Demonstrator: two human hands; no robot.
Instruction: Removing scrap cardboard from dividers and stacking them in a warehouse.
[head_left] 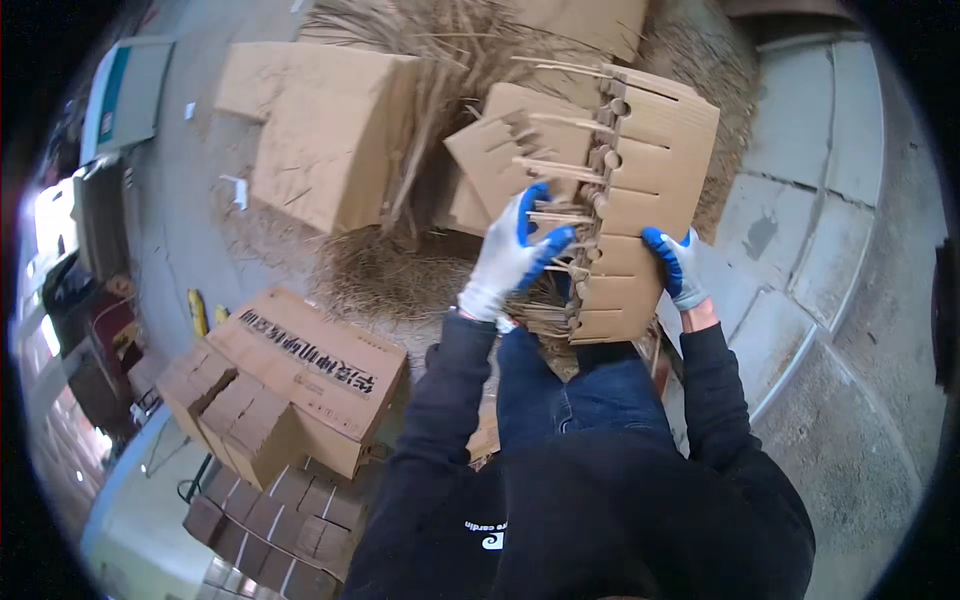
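I hold a slotted cardboard divider panel (pixel 645 200) upright in front of me. My right hand (pixel 675 265), in a white glove with blue palm, grips its lower right edge. My left hand (pixel 515 250), gloved the same way, pinches thin wooden sticks (pixel 560 170) that poke out of the panel's left edge near small round wooden pieces. A second slotted cardboard piece (pixel 495 145) lies just behind the sticks.
A heap of dry straw (pixel 400 265) covers the floor ahead, with a large cardboard box (pixel 320 130) on it. To my left stand a printed carton (pixel 315 365) and cardboard grid dividers (pixel 270 515). Concrete floor (pixel 820 240) lies to the right.
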